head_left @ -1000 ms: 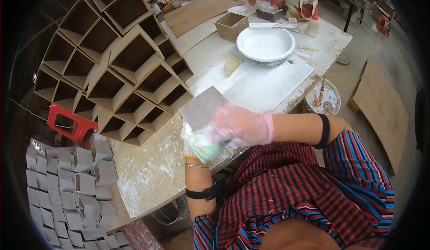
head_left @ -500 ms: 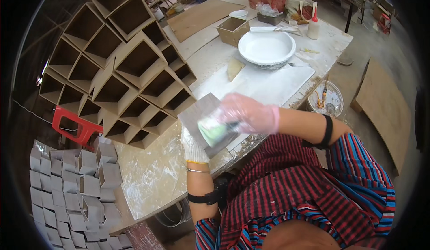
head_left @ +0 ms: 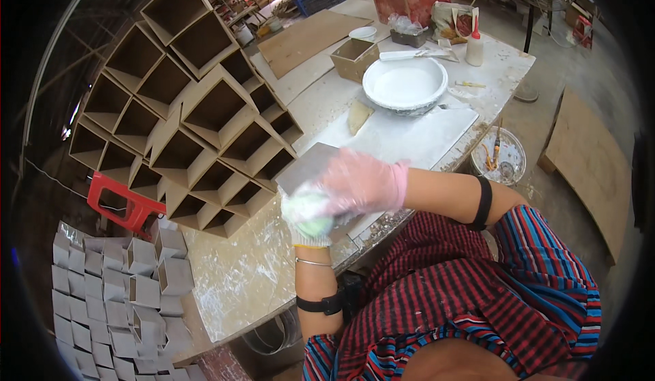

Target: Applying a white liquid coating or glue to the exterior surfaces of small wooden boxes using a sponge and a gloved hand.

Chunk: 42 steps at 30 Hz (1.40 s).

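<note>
My right hand (head_left: 361, 181), in a pink glove with clear plastic over it, is closed on a pale green sponge (head_left: 308, 212) smeared with white. The sponge presses against the near part of a grey square piece (head_left: 307, 164), which looks like a face of a small box. Below it my left hand (head_left: 305, 237), in a white knitted glove, holds the piece up over the table edge; the sponge and right hand cover most of its fingers. Beyond my hands stands a round basin (head_left: 379, 102) coated in white, with white liquid inside.
Brown open boxes (head_left: 225, 104) are stacked at the left. Grey boxes (head_left: 144, 292) crowd below a red plastic stool (head_left: 112, 188). The worktable (head_left: 239, 272) also bears a brown box (head_left: 355, 60), a bottle (head_left: 475, 52) and a sponge scrap (head_left: 358, 117). A bucket (head_left: 522, 159) stands at right.
My right hand has swept the sponge toward me and slightly left, from the middle of the grey piece to its near part, over the left hand. The view has shifted slightly.
</note>
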Each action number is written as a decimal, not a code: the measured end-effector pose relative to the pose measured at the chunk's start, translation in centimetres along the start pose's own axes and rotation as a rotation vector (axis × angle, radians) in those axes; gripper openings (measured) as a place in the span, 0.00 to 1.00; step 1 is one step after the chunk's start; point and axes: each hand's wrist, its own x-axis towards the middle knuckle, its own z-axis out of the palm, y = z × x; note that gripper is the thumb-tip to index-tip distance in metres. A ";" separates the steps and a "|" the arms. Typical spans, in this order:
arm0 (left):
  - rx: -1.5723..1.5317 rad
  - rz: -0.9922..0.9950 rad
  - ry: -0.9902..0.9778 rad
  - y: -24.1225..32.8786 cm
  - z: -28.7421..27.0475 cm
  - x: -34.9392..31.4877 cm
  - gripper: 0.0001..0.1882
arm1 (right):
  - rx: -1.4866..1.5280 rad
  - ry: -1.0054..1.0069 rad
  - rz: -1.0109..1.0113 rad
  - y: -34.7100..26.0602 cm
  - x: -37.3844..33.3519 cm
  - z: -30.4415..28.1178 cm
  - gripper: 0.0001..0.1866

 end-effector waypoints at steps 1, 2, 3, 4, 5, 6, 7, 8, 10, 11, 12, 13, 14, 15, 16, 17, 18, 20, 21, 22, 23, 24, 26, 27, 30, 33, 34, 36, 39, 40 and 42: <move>0.068 0.045 -0.052 0.1 -0.5 0.2 0.28 | 0.027 0.008 0.032 0.6 1.1 -0.9 0.32; 0.117 0.085 -0.092 0.2 -0.9 0.5 0.27 | 0.006 0.161 0.052 1.3 1.8 -1.1 0.33; 0.097 0.095 -0.108 0.2 -1.1 0.7 0.26 | -0.014 0.314 0.072 1.9 2.2 -1.3 0.33; -0.003 0.076 -0.144 -0.1 -1.3 1.4 0.27 | -0.022 0.445 0.052 2.4 2.3 -1.3 0.31; -0.106 0.061 -0.177 -0.1 -2.0 1.9 0.28 | 0.071 0.399 0.013 1.9 2.4 -1.2 0.30; -0.006 0.060 -0.249 0.1 -1.9 1.2 0.29 | 0.160 0.348 -0.024 0.9 2.0 -1.2 0.30; 0.094 0.059 -0.319 0.6 -1.8 -0.3 0.31 | 0.249 0.295 -0.060 -0.2 1.4 -1.0 0.29; 0.012 -0.033 -0.197 1.1 -1.0 -1.0 0.32 | 0.066 0.011 0.039 -1.3 -0.2 -0.2 0.29; -0.044 -0.086 -0.059 1.0 -0.6 -0.6 0.32 | 0.080 0.015 -0.039 -1.5 -2.6 2.4 0.28; -0.008 -0.044 -0.039 0.7 -1.2 -0.1 0.32 | 0.056 -0.025 -0.041 -1.7 -2.6 2.4 0.28; -0.099 -0.105 -0.242 0.6 -1.8 0.0 0.32 | 0.033 -0.066 -0.044 -1.8 -2.3 2.2 0.28; -0.191 -0.166 -0.444 0.6 -2.3 -0.1 0.31 | 0.054 -0.076 0.007 -1.6 -1.7 1.9 0.28; -0.185 -0.144 -0.420 0.3 -2.2 -0.2 0.30 | 0.079 -0.085 0.059 -1.2 -0.1 1.0 0.29; -0.179 -0.119 -0.399 0.2 -1.8 -0.5 0.28 | 0.101 -0.092 0.107 -0.5 1.2 0.4 0.29; -0.074 -0.009 -0.156 -0.1 -0.8 -0.8 0.25 | 0.085 0.088 0.101 0.9 1.8 0.3 0.31; 0.030 0.100 0.080 -0.2 -0.1 -0.9 0.22 | 0.061 0.266 0.092 2.5 2.3 0.2 0.32; 0.082 0.167 -0.114 -0.5 -2.1 -0.2 0.22 | 0.038 0.445 0.082 3.2 2.5 0.2 0.34; 0.168 0.198 -0.133 0.2 -2.2 -0.4 0.23 | 0.085 0.540 0.007 3.1 1.8 0.0 0.33; 0.208 0.218 -0.140 0.6 -1.8 -0.7 0.24 | 0.103 0.491 -0.005 2.4 0.6 0.2 0.32; 0.510 0.294 -0.157 0.6 -2.2 -0.7 0.25 | 0.123 0.439 -0.014 1.7 -0.5 0.4 0.32; 0.809 0.387 -0.155 0.8 -2.5 -0.8 0.26 | 0.099 0.178 0.060 0.6 -1.8 0.5 0.31; 0.382 0.218 -0.132 1.0 -1.5 -1.4 0.25 | 0.028 0.107 -0.029 -0.3 -2.5 0.7 0.30; 0.427 0.204 -0.115 1.0 -1.3 -1.6 0.24 | -0.023 0.061 -0.074 -0.7 -2.7 0.6 0.28; 0.898 0.360 -0.127 0.9 -1.9 -1.2 0.23 | -0.002 0.086 -0.032 -0.5 -2.1 0.4 0.28; 1.619 0.679 -0.180 0.6 -0.9 -1.3 0.19 | -0.084 0.367 0.006 2.8 -1.0 0.2 0.28; 0.211 0.222 -0.182 0.1 -0.4 -2.1 0.15 | -0.074 0.703 0.034 4.7 0.3 -1.0 0.30; 0.294 0.268 -0.153 0.0 -0.7 -2.1 0.15 | -0.043 0.663 0.046 4.6 0.2 -1.2 0.30; 0.530 0.392 -0.149 -0.1 -2.1 -1.5 0.16 | 0.045 0.501 0.055 3.4 -1.0 -0.8 0.31; 0.576 0.391 -0.153 0.2 -2.0 -1.1 0.16 | 0.011 0.113 -0.015 -0.2 -3.0 -0.2 0.29; 0.295 0.248 -0.101 0.2 -0.8 -1.8 0.16 | -0.030 0.010 -0.086 -0.3 -3.3 0.2 0.27; 0.083 0.161 -0.234 0.1 -1.9 -1.3 0.16 | -0.133 -0.015 0.064 -0.3 -2.2 -0.8 0.27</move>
